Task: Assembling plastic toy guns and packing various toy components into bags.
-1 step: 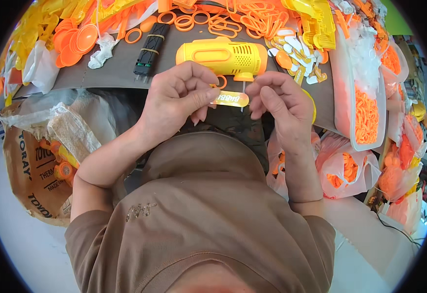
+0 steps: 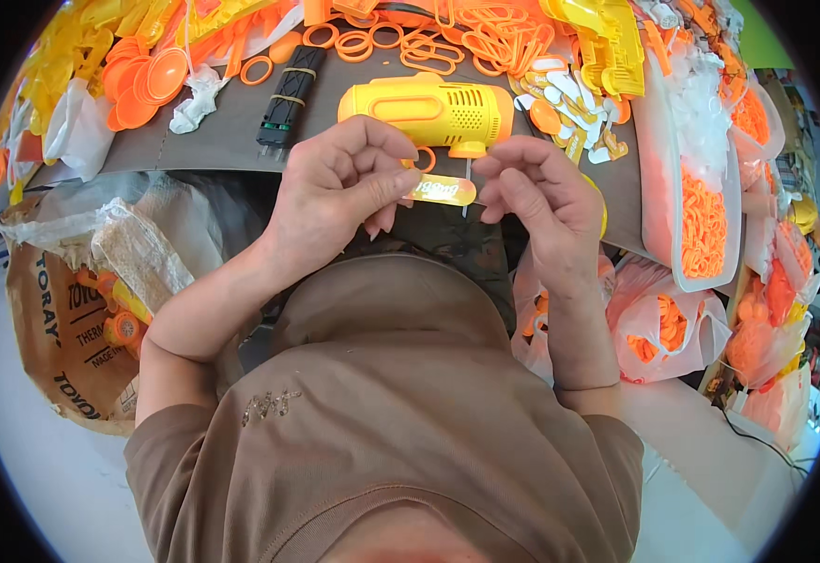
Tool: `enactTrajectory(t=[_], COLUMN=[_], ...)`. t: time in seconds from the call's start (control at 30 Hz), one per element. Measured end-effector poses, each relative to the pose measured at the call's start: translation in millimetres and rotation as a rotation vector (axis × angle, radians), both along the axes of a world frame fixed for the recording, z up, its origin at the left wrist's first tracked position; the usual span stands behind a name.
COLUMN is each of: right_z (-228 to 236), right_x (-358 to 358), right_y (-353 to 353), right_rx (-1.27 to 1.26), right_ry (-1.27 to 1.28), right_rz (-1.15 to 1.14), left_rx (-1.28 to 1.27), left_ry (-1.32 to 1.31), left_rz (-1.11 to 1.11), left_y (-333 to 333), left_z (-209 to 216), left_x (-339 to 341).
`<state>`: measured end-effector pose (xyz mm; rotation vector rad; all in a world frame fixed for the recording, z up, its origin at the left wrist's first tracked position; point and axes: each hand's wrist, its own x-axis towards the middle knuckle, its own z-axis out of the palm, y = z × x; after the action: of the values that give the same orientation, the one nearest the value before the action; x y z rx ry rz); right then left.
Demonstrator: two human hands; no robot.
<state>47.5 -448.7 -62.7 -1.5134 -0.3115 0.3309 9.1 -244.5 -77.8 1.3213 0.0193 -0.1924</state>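
Observation:
My left hand (image 2: 349,183) pinches one end of a small oval yellow plate (image 2: 445,190) with shiny printed lettering, held just off the table's near edge. My right hand (image 2: 543,192) is beside the plate's free end, its fingers half curled and apart, with nothing visible in them. A thin pale strip (image 2: 468,171) hangs between the plate and my right fingertips. Just beyond both hands lies a yellow plastic toy housing (image 2: 419,101) with vent slots and an orange end. Close to my left fingertips is an orange ring (image 2: 426,158).
A black battery-like pack (image 2: 291,94) lies left of the housing. Orange rings, discs (image 2: 159,75) and yellow parts (image 2: 607,47) fill the far side. Small white and orange pieces (image 2: 579,108) lie right. A tub (image 2: 665,220) holds orange links; bags (image 2: 668,324) hang below.
The oval plate has turned slightly in my left fingers, so its lettering catches the light differently. My hands have barely moved.

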Motion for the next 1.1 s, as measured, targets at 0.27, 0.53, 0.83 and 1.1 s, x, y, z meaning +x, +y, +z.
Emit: enactTrajectory(t=[0.27,0.53,0.83,1.1], right_z=[1.2,-4.9,-27.3,-17.2], right_x=[7.4,7.5,4.7,37.3], right_y=[15.9,28.4,25.0,6.5], right_rx=[0.047,-0.265,-0.295,-0.419], right_ry=[-0.120,-0.824,-1.117,-0.946], right_rz=[0.009,0.062,-0.061,-0.157], left_rx=[0.076,-0.064,-0.431,0.645], left_ry=[-0.102,0.114,0.267,-0.695], left_rz=[0.050,-0.099,0.048,0.327], left_y=[-6.8,-13.7,-17.1,18.2], left_z=[0.7,-7.3,-4.5,-9.7], left_x=[1.3,-0.4,-1.9,11.8])
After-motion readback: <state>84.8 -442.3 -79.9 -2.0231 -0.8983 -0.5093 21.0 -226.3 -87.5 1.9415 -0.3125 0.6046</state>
